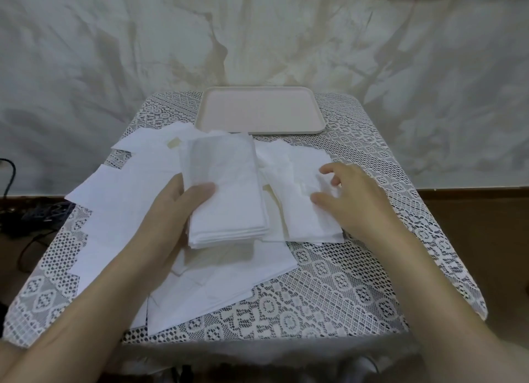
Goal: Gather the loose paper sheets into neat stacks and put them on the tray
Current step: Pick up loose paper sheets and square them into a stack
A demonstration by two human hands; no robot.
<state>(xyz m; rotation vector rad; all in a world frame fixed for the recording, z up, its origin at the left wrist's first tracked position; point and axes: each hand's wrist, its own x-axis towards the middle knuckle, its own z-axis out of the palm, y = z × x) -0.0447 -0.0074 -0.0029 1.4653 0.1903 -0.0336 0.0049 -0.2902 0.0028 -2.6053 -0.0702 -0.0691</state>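
Nearest me, my left hand [171, 211] grips a squared stack of thin white sheets [229, 199], thumb on top, over flat loose paper sheets [114, 216] scattered on the lace-covered tabletop [343, 274]. My right hand [355, 202], fingers spread and lightly bent, touches crumpled sheets [300, 219]. The smooth, round-cornered pale pink tray [257, 110] lies beyond the papers.

Loose sheets [229, 274] partly beneath stack [229, 188]

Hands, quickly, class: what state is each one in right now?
Left hand: grips the stack of paper sheets, thumb on top.
Right hand: open, touching the loose paper sheets.
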